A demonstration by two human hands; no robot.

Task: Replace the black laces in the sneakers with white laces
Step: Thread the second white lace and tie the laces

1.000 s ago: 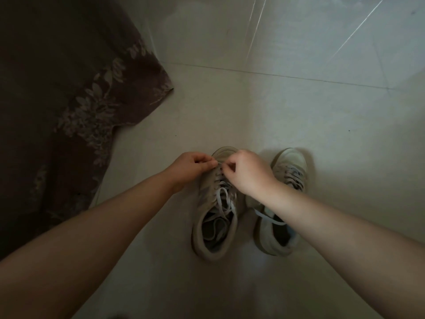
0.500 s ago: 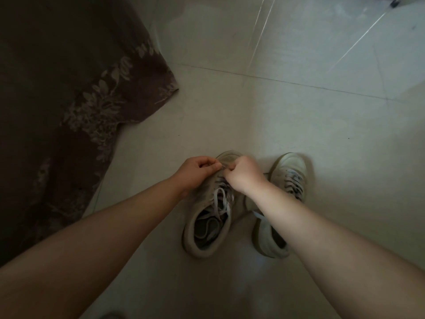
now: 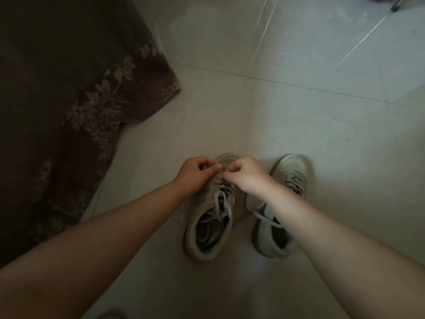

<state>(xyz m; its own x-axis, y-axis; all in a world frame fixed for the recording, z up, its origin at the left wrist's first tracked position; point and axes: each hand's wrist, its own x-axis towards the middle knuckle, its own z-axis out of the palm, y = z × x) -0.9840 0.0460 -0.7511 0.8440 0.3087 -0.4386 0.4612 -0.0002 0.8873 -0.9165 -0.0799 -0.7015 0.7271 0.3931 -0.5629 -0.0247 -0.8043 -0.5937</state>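
Note:
Two pale sneakers stand side by side on the tiled floor, toes pointing away from me. The left sneaker [image 3: 207,229] carries a white lace [image 3: 222,204] whose loose ends trail into its opening. My left hand [image 3: 195,172] and my right hand [image 3: 245,173] meet over its toe end, fingers curled, each pinching the lace at the lowest eyelets. The right sneaker [image 3: 288,180] shows dark laces [image 3: 293,180] across its front, and a white lace [image 3: 266,221] lies over its opening. My right forearm covers part of that shoe.
A dark brown cloth with a pale leaf pattern [image 3: 76,107] hangs over the left side down to the floor. Light floor tiles [image 3: 322,134] stretch ahead and to the right. A dark object [image 3: 397,1] shows at the top right corner.
Both hands have stayed at the toe end of the left sneaker, shifting slightly closer together. The left sneaker's heel has swung a little to the left.

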